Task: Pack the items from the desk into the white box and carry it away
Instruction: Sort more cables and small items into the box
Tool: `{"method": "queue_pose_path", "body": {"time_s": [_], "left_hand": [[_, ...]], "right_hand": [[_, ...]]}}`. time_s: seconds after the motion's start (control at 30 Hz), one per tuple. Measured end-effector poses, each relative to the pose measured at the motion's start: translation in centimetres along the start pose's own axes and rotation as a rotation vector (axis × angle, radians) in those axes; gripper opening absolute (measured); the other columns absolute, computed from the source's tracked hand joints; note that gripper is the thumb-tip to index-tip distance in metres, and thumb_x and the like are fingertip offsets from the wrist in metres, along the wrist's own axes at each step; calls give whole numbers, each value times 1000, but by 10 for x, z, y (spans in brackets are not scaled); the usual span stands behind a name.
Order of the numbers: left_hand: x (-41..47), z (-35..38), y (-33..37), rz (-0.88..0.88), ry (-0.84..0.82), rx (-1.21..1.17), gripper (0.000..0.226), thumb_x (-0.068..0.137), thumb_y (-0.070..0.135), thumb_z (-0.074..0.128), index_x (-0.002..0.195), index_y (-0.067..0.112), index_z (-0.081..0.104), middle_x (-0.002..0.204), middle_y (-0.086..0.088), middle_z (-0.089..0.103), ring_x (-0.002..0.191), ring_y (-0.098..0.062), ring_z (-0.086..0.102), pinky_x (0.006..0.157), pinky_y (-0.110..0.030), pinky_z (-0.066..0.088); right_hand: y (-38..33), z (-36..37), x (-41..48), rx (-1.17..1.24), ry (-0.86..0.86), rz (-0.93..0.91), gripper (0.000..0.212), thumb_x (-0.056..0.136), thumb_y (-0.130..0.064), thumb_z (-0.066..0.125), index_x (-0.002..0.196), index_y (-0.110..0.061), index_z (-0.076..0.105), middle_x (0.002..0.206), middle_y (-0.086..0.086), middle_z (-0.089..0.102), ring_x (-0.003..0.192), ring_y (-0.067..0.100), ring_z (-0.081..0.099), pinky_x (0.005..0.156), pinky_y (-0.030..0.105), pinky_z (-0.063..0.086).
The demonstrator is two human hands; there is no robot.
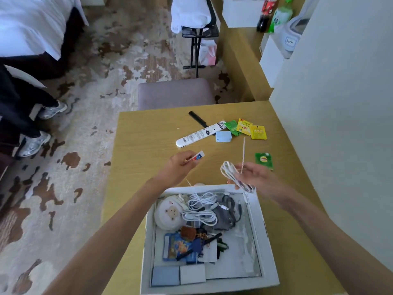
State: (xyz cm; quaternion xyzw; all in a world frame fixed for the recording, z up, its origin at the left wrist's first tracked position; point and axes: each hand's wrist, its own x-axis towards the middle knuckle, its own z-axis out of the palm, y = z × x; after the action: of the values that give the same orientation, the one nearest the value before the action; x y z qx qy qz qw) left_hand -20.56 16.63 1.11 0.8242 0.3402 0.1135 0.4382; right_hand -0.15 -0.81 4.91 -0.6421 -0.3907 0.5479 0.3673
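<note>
White cardboard fills the lower centre: the white box (258,235) sits on the desk (148,135), already holding cables, a round plush pouch and small packets. Left to right now: the left hand (180,165), at the box's eleven o'clock, pinches a small toothpaste tube (196,156); the right hand (258,175), at the box's one o'clock, is closed on a coiled white cable (232,175) hanging over the far rim. Both loads look ready to drop in. Best to lower the coil into the bare right side so it stays wound, then tuck the tube alongside. At twelve o'clock beyond the hands wait a comb (197,119), a white tube (201,134), a blue card (223,136) and tea sachets (251,128).
</note>
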Motion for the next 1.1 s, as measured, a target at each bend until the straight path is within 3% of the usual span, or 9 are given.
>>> {"method": "queue_pose_path", "body": {"time_s": [0.13, 0.2, 0.3, 0.57, 0.77, 0.87, 0.93, 1.03, 1.1], "left_hand": [[-57, -3, 5, -61, 109, -58, 14, 97, 25, 48, 85, 26, 56, 70, -8, 55, 61, -21, 47, 58, -39, 41], [-84, -6, 0, -120, 128, -76, 18, 97, 27, 45, 82, 32, 52, 67, 0, 49, 58, -15, 43, 54, -31, 36], [-120, -9, -11, -250, 85, -103, 15, 98, 30, 39, 100, 34, 53, 78, 6, 62, 48, -5, 44, 46, -21, 35], [-185, -11, -29, -295, 164, -129, 17, 96, 28, 41, 86, 35, 52, 86, -9, 70, 50, -7, 43, 48, -24, 36], [-197, 1, -27, -246, 93, -100, 13, 96, 32, 41, 95, 35, 53, 68, 14, 60, 45, -1, 41, 49, -25, 37], [-193, 8, -17, -203, 48, -61, 13, 96, 32, 41, 96, 35, 53, 76, 14, 64, 42, 1, 43, 41, -13, 33], [-190, 11, -10, -159, 30, -48, 11, 96, 33, 45, 92, 33, 55, 79, 11, 67, 46, 5, 47, 42, -10, 32], [-182, 23, 0, -135, -36, -46, 10, 93, 35, 54, 89, 26, 57, 84, 9, 72, 64, 10, 57, 58, -14, 43], [-176, 33, 6, -137, -77, -75, 11, 90, 33, 60, 87, 22, 58, 81, 9, 73, 74, 0, 66, 65, -24, 53]], "right_hand": [[9, 43, -15, -112, -148, 40, 32, 86, -21, 70, 115, -27, 61, 108, -4, 73, 98, 14, 68, 82, 26, 52], [19, 68, -15, -214, -124, 10, 33, 83, -17, 74, 113, -25, 63, 107, -3, 71, 98, 11, 66, 85, 26, 51], [33, 103, -9, -450, -149, -72, 32, 79, -24, 75, 109, -30, 65, 101, -12, 67, 90, -3, 61, 80, 16, 46], [66, 134, 10, -981, 64, -408, 16, 83, -17, 70, 98, -15, 72, 99, 0, 60, 95, 17, 57, 83, 33, 48], [68, 140, 3, -1184, 86, -615, 7, 85, -15, 68, 87, -11, 74, 86, 4, 62, 85, 24, 59, 74, 40, 52], [60, 136, -2, -1129, 65, -488, 22, 87, -18, 62, 107, -18, 71, 105, -3, 63, 99, 14, 58, 83, 32, 50], [49, 133, -10, -946, 56, -386, 29, 85, -24, 63, 114, -25, 66, 109, -11, 61, 92, 4, 57, 79, 26, 50], [32, 126, -29, -490, -83, -260, 28, 78, -40, 66, 105, -43, 65, 100, -17, 69, 85, 0, 65, 70, 17, 52], [30, 118, -39, -431, -87, -265, 15, 77, -39, 69, 93, -40, 70, 84, -14, 73, 71, 1, 66, 62, 17, 50]]}}
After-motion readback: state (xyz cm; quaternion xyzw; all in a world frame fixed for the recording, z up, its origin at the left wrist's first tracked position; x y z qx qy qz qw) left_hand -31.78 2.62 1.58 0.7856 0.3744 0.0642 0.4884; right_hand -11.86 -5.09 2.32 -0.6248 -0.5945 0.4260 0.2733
